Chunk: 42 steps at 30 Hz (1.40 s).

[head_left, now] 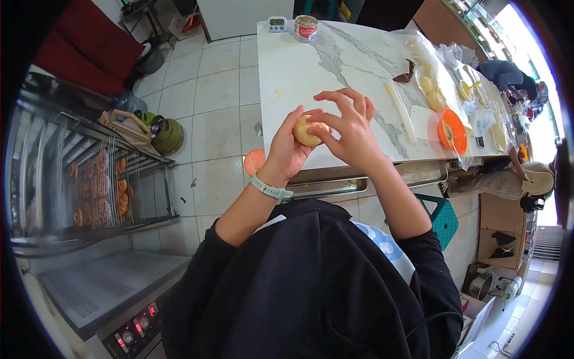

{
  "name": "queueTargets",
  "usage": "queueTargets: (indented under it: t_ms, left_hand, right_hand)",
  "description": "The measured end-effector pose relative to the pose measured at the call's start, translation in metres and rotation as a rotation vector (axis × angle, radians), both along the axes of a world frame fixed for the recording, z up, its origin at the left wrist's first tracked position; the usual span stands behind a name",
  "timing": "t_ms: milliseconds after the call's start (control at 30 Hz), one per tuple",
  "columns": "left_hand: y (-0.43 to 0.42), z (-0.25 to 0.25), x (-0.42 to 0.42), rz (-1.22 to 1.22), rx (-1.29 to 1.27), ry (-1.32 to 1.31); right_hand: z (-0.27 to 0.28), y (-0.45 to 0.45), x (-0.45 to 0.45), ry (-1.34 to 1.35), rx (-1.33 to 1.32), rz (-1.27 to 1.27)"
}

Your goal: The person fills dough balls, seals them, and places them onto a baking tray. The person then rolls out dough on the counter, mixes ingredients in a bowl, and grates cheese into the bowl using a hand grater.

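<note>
A round, pale yellow dough ball (307,131) rests in my left hand (286,147), whose fingers and thumb curve around it. My right hand (353,133) is over the ball from the right, its thumb and a fingertip touching the dough, the other fingers spread and raised. Both hands are above the near left part of the marble-patterned table (353,66). Small yellow crumbs (278,94) lie on the table beyond my left hand.
A timer (277,24) and a can (305,29) stand at the far left corner. To the right are an orange bowl (452,131), a long pale strip (402,113) and dough under plastic (428,78). Two other people are at the far right. A rack (95,197) stands left.
</note>
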State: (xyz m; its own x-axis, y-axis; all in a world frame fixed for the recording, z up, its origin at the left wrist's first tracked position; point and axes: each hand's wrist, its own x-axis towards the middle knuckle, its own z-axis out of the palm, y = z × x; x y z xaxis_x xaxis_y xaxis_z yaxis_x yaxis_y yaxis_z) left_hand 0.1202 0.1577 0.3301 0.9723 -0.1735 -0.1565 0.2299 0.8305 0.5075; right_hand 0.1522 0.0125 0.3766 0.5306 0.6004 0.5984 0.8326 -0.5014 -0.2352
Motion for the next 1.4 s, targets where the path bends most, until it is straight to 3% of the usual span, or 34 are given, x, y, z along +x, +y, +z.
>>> queueTargets:
  t_ms: [133,233,300,433,500,533,667,800,867,1033,1333,1400]
  left_hand:
    - [-0.005,-0.008,-0.001,0.098,0.127,0.000]
    - [-0.005,-0.003,-0.003,0.117,0.229,-0.127]
    - [-0.003,0.002,-0.006,0.057,0.195,-0.142]
    - [-0.009,-0.001,-0.004,0.104,0.229,-0.162]
    - [-0.009,0.003,-0.006,0.207,0.122,-0.062]
    - [-0.008,0.001,-0.006,0.209,0.120,-0.061]
    - [-0.007,-0.007,-0.003,0.240,0.138,-0.084]
    - [-0.008,-0.006,-0.002,0.274,0.165,-0.072]
    - [-0.004,-0.008,0.001,0.244,0.094,-0.045]
    - [-0.005,-0.002,-0.002,0.159,0.004,-0.032]
    - [0.001,-0.002,0.000,0.103,0.038,-0.046]
    - [0.001,-0.003,-0.001,0.110,0.200,-0.100]
  right_hand:
    - [-0.013,0.002,0.007,0.015,-0.074,-0.008]
    - [-0.015,0.010,0.004,0.170,0.150,-0.040]
    - [-0.014,0.018,0.001,0.783,0.653,-0.032]
    - [-0.026,0.006,0.006,0.603,0.486,-0.079]
    - [-0.026,0.004,0.005,0.481,0.370,-0.105]
    - [-0.022,0.007,-0.006,0.216,0.239,-0.214]
    - [-0.021,0.011,-0.015,-0.062,0.095,-0.239]
    - [-0.026,0.012,-0.009,-0.061,0.013,-0.219]
    - [-0.025,0.012,-0.010,0.053,0.190,-0.182]
    - [-0.021,0.008,-0.012,-0.014,0.091,-0.194]
    - [-0.022,0.004,-0.007,0.136,0.110,-0.092]
    - [-0.019,0.000,-0.004,0.119,0.065,-0.056]
